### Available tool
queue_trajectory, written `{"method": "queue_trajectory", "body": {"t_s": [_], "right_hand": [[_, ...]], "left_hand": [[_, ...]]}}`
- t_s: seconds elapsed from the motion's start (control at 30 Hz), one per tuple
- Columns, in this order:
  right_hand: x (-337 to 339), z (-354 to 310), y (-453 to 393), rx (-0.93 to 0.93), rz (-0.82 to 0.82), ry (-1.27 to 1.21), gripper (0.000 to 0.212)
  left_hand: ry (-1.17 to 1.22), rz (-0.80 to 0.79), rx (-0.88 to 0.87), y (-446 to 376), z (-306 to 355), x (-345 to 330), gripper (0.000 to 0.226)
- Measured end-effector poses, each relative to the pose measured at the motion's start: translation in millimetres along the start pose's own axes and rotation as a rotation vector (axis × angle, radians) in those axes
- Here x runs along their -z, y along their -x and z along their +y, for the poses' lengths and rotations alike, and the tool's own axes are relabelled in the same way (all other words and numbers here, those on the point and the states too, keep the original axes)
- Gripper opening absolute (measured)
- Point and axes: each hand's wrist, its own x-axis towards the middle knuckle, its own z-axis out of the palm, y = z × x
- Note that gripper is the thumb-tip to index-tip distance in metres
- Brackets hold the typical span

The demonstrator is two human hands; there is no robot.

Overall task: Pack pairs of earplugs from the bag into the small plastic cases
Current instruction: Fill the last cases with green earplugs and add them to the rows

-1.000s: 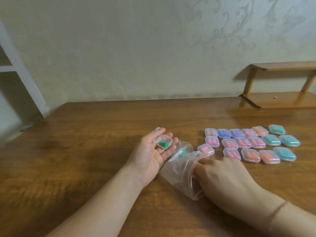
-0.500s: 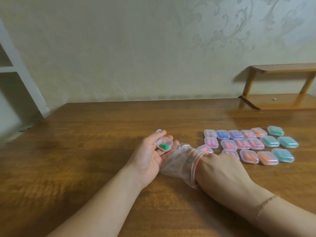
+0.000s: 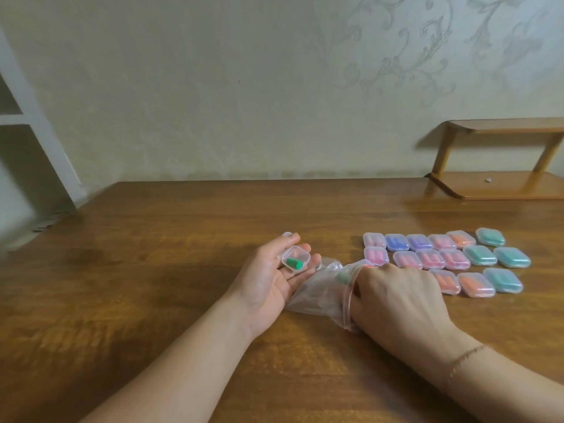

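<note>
My left hand (image 3: pixel 268 282) lies palm up on the wooden table (image 3: pixel 152 270). On its straight fingers rests a small open clear case (image 3: pixel 297 256) with one green earplug (image 3: pixel 294 263) inside. Just right of it lies a clear zip bag (image 3: pixel 317 296). The fingers of my right hand (image 3: pixel 399 297) are curled inside the bag's mouth. A second green earplug (image 3: pixel 343 275) shows through the plastic at those fingertips, apparently pinched. Several shut cases (image 3: pixel 430 259) with pink, blue, purple, orange and teal earplugs lie in rows to the right.
A low wooden shelf (image 3: pixel 500 184) stands at the table's back right, against the patterned wall. A white shelving unit (image 3: pixel 36 117) rises past the table's left edge. Bare wood stretches to the left of my left hand and along the front.
My right hand went deep into the bag, then drew back toward its mouth, and the green earplug in the bag came with it. My left hand stayed put with the open case.
</note>
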Motion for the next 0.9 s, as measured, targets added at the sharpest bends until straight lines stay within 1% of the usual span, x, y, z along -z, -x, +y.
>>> {"method": "queue_trajectory", "body": {"t_s": [0.13, 0.23, 0.3, 0.37, 0.4, 0.43, 0.47, 0.5, 0.53, 0.57, 0.6, 0.63, 0.7, 0.8, 0.9], "right_hand": [[3, -1, 2, 0.025, 0.010, -0.004, 0.023], [9, 1, 4, 0.049, 0.011, -0.039, 0.026], [12, 3, 8, 0.071, 0.020, -0.054, 0.026], [8, 4, 8, 0.093, 0.009, -0.040, 0.021], [4, 3, 6, 0.108, 0.013, -0.035, 0.019], [0, 4, 3, 0.126, 0.046, -0.035, 0.019], [1, 4, 1, 0.140, 0.072, -0.076, 0.026], [1, 4, -1, 0.132, 0.088, -0.091, 0.031], [4, 2, -2, 0.113, 0.088, -0.094, 0.031], [0, 1, -2, 0.099, 0.060, -0.076, 0.025], [-5, 1, -1, 0.094, 0.068, -0.031, 0.017], [-9, 3, -1, 0.085, 0.083, -0.037, 0.012], [-8, 4, 1, 0.081, 0.129, -0.034, 0.015], [-4, 2, 1, 0.046, 0.037, -0.047, 0.021], [-1, 2, 1, 0.039, 0.039, -0.036, 0.025]], "left_hand": [[-0.009, -0.003, 0.001, 1, 0, 0, 0.059], [-0.001, -0.003, 0.017, 2, 1, 1, 0.065], [0.006, -0.006, 0.027, 2, 1, 1, 0.058], [0.008, -0.007, 0.036, 2, 1, 1, 0.049], [0.010, -0.007, 0.038, 2, 1, 1, 0.049], [0.010, -0.008, 0.042, 2, 1, 1, 0.049], [0.003, -0.008, 0.045, 2, 1, 1, 0.046], [-0.009, -0.007, 0.047, 2, 1, 1, 0.042], [-0.017, -0.006, 0.049, 2, 1, 1, 0.039], [-0.016, -0.006, 0.048, 2, 1, 1, 0.040], [-0.010, -0.005, 0.046, 2, 2, 1, 0.044], [-0.005, -0.005, 0.044, 2, 1, 1, 0.048], [-0.003, -0.005, 0.042, 2, 2, 1, 0.052], [-0.017, -0.013, 0.039, 2, 2, 0, 0.060], [-0.041, -0.012, 0.039, 4, 2, 0, 0.064]]}}
